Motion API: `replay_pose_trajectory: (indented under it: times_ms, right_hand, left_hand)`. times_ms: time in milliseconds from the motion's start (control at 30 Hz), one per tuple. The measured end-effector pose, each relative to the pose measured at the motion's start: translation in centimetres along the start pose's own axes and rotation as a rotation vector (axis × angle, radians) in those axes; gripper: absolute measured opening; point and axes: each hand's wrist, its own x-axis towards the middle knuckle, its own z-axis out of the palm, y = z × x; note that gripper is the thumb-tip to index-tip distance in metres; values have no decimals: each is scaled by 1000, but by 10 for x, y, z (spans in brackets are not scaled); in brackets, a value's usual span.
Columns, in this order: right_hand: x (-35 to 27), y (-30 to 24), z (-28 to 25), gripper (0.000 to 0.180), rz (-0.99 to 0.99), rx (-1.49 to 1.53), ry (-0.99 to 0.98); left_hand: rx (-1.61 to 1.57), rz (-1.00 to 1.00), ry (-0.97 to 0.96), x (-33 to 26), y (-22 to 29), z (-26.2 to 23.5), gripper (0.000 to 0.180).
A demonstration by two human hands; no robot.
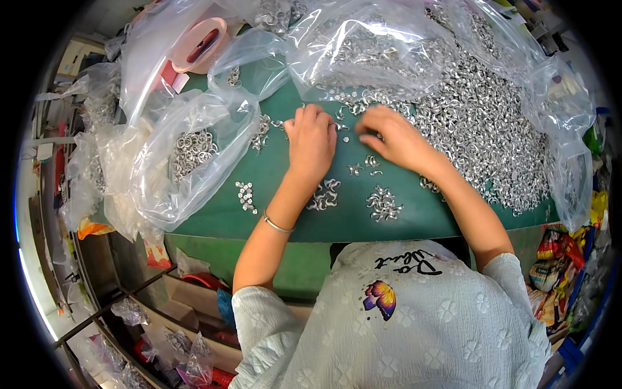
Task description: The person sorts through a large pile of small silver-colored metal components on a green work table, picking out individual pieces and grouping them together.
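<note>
Small silvery curved pieces (371,161) lie in loose clusters on the green tabletop (353,223), just in front of a person's two bare hands. The left hand (311,142) is palm down with fingers curled to the surface near some scattered pieces; whether it pinches one cannot be told. The right hand (395,139) is bent and slightly blurred, thumb apart from the fingers, a lone metal bit (346,139) between the hands; its grip, too, is unclear. Three neat groups sit nearer the body: a hooked, wavy pile (384,204), a similar looser pile (324,194) and a small knobbly cluster (245,197), probably spaced apart so they don't mix. To the right spreads a large glittering heap (492,129), likely kept close for easy reach. Crinkled, glossy clear plastic (363,32) covers its far part. On the left, an open clear bag (152,201) holds shiny rings (194,154); beyond is a smooth pink tub (176,58).
</note>
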Motion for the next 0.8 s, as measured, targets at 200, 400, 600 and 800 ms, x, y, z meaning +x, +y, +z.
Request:
replay_pose_trajectory:
  times_ms: [200,400,600,800]
  right_hand:
    - [18,10,21,21,-131,-242,111]
    - [-1,4,-4,15,74,-253,93]
    - [-27,-11,3,17,-82,-355,-9]
    - [-44,-16,-13,22,-69,-176,-33]
  left_hand:
    - [-36,24,-125,-24,18,-8,12]
    - [-394,-176,-207,-30,22,-16,16]
    - [-423,-6,-236,-38,29,-13,19]
    - [-440,-84,-190,-27,26,-22,20]
